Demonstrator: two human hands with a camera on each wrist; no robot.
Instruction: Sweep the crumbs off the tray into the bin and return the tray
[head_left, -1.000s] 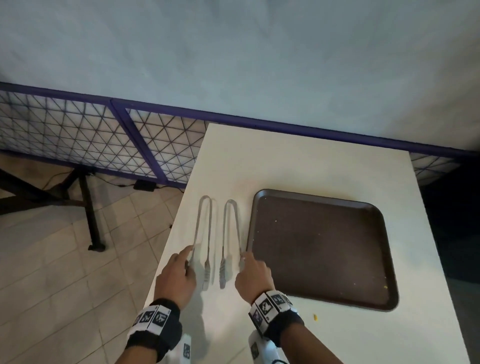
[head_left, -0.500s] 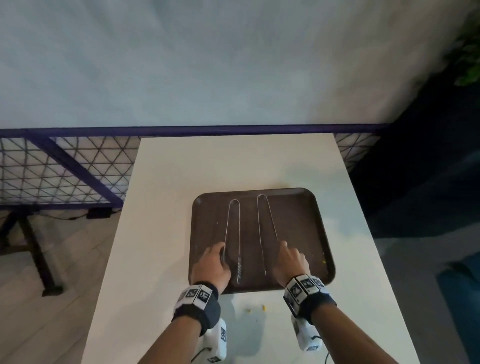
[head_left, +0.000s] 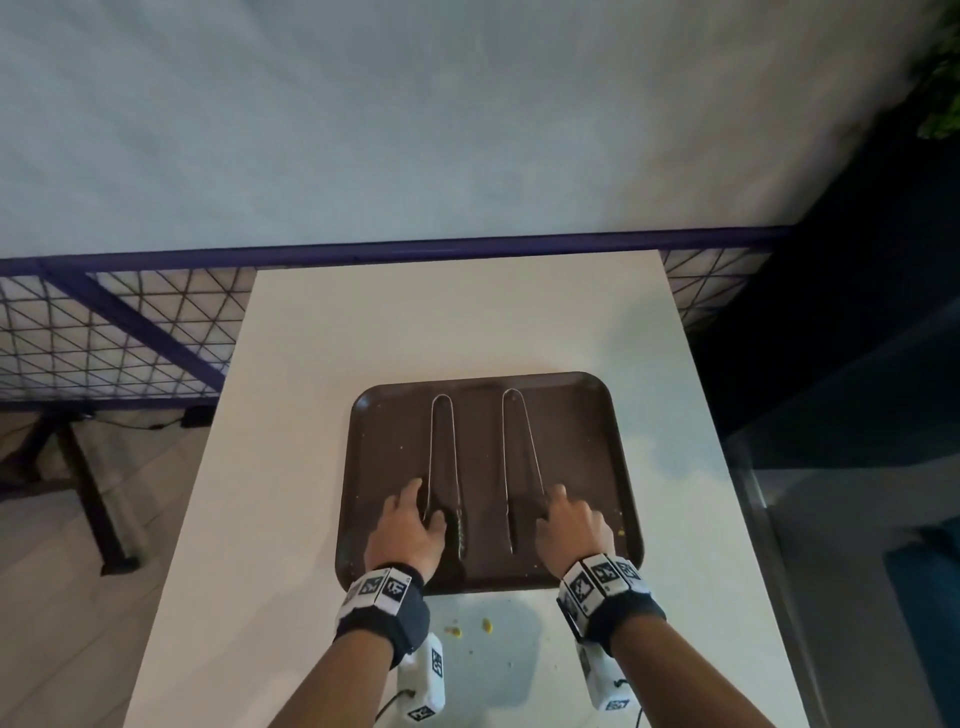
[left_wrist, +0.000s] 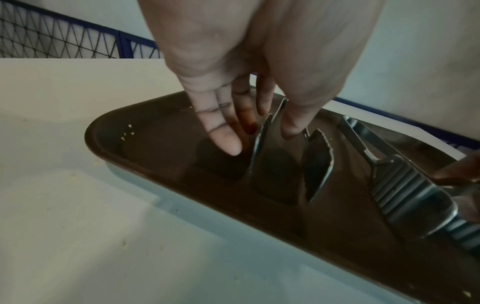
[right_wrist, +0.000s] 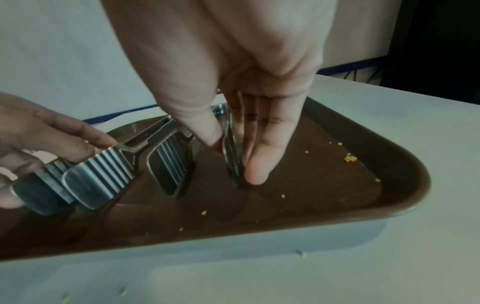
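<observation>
Left to right, head view. At far left a purple-framed mesh fence (head_left: 114, 332) borders the white worktop (head_left: 291, 467), on which the brown tray (head_left: 587, 426) lies flat, near the front edge. The left hand (head_left: 408, 530) is over the tray's near left part; in the left wrist view its thumb and fingers (left_wrist: 226, 131) pinch one arm of the left tongs (head_left: 441, 457), so this grip is closed on the tool rather than spread. The tongs lie lengthwise on the tray, bend pointing away and ridged tips toward the person, probably because the tips are the easiest part to hold. Beside them, not touching, lie the right tongs (head_left: 522, 457) in the same orientation. The right hand (head_left: 571, 525) holds them likewise: the right wrist view shows thumb and fingers (right_wrist: 255, 164) pinching one arm near its tip. Yellow crumbs (right_wrist: 349, 158) remain on the tray's right part, and a few more crumbs on the worktop (head_left: 470, 629) lie just in front of the tray between the wrists. Judging from this, sweeping has not been completed; the two tools rest on the very surface to be cleared, so they likely must come off, or serve as scrapers. No bin is visible in any view.
</observation>
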